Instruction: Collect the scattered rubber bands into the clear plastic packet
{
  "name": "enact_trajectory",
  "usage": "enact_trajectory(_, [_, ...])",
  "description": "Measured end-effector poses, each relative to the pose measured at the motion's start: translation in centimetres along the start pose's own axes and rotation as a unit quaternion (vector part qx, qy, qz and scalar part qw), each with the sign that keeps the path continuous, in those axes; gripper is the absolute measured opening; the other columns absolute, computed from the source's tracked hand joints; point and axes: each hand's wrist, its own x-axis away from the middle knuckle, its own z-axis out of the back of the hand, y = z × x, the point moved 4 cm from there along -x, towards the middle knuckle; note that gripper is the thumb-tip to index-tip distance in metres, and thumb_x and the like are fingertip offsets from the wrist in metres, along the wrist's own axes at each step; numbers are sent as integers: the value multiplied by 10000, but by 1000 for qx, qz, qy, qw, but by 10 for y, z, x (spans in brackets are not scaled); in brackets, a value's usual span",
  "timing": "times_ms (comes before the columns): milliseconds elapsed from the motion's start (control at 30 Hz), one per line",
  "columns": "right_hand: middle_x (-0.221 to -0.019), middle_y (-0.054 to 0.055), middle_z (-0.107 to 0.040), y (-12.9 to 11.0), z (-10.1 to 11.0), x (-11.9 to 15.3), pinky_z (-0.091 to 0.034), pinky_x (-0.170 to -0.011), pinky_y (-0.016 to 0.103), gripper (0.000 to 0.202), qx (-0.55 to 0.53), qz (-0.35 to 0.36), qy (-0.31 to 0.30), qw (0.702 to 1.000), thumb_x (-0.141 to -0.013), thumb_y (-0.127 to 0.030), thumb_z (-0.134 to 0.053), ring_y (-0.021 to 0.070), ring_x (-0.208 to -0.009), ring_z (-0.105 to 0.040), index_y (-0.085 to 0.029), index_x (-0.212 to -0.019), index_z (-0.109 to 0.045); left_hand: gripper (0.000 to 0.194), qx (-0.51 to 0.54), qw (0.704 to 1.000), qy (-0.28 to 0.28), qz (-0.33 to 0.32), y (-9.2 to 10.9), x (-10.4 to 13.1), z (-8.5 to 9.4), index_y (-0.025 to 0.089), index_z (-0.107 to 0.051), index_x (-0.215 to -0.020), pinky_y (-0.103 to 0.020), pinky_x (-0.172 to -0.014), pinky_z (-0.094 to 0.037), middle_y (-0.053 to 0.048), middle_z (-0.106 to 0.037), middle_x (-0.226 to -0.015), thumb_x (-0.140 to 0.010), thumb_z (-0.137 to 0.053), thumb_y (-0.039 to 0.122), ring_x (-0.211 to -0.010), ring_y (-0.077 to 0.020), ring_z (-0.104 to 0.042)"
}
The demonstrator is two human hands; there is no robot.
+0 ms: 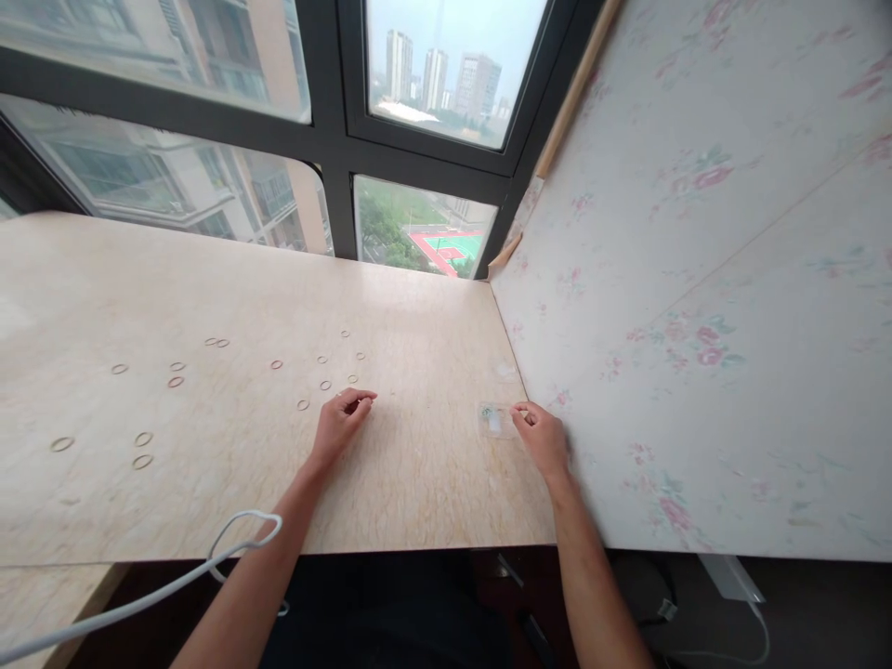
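Observation:
My left hand (341, 426) rests over the marble-patterned sill with thumb and fingertips pinched together. Whatever is between those fingertips, if anything, is too small to make out. Just beyond it lies a thin ring-shaped band (352, 379), with another band (325, 385) close by. At the right, a small transparent plastic box (493, 420) sits on the sill, with a few small items inside that I cannot identify. My right hand (542, 437) is closed at the box's right edge, thumb and fingers pinching there. A transparent lid-like piece (505, 371) lies behind the box.
Several more thin bands, some reddish like this one (176, 382), are scattered across the left of the sill (418, 465). A white cable (139, 604) loops by my left forearm. A floral-papered wall (697, 372) borders the right; dark-framed windows (334, 149) stand behind.

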Motion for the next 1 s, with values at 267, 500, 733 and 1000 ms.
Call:
enact_trajectory(267, [-626,25,-661,-2,1,43,-449,-538,254,405,-98,4,23,995,-835,-499,-513,163,-558,-586,-160,-881,-729,207,-3,1000,-3,-31,-2,-1,1,197,-693,-804,-251,-632,-443,-30,-685,-805,-785,-502,274,-699,-150,-592])
enact_trajectory(500, [-918,91,-744,11,-26,77,-556,-826,396,358,-156,37,-21,987,-792,-505,-598,263,-868,-701,-198,-874,-764,230,18,999,-46,7,-14,-11,9,175,-695,-840,-228,-545,-443,-25,-666,-738,-784,-502,287,-568,-120,-585])
enact_trajectory(733, [-946,79,-742,8,-27,73,-551,-840,390,419,-165,8,-48,985,-759,-565,-603,276,-900,-692,-199,-882,-764,241,-34,994,96,34,-35,-39,78,153,-700,-844,-228,-527,-448,-30,-676,-720,-726,-536,285,-532,-116,-561])
enact_trajectory(1000, [-472,-26,-499,7,-23,74,-412,-418,243,540,-167,-60,-64,982,-804,-633,-479,150,-419,-491,-172,-950,-719,234,-185,963,182,76,-54,-67,176,168,-688,-840,-259,-641,-484,-30,-703,-828,-666,-543,228,-624,-152,-606])
